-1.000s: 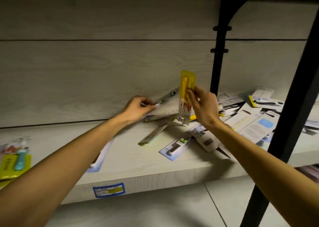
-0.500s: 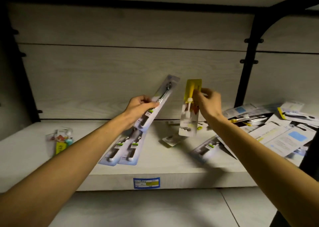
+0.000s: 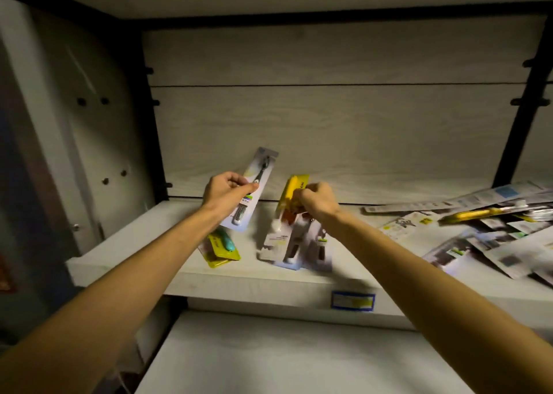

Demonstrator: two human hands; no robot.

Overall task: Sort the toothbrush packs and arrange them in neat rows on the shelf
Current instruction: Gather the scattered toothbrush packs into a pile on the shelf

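Observation:
My left hand grips a long pale blue toothbrush pack with a dark brush, tilted up toward the back wall above the shelf. My right hand pinches the top of a yellow-and-white toothbrush pack, which hangs down with its lower end near the shelf. Right behind it two blue packs with dark brushes lie side by side. A yellow pack with a teal brush lies under my left wrist.
An untidy heap of several toothbrush packs covers the right part of the shelf. A black upright stands at the right, another at the left. A blue price label is on the shelf's front edge. A lower shelf sits beneath.
The view has swung left. Both hands moved left along the shelf with their packs. The yellow-and-white pack has come down close to the two blue packs.

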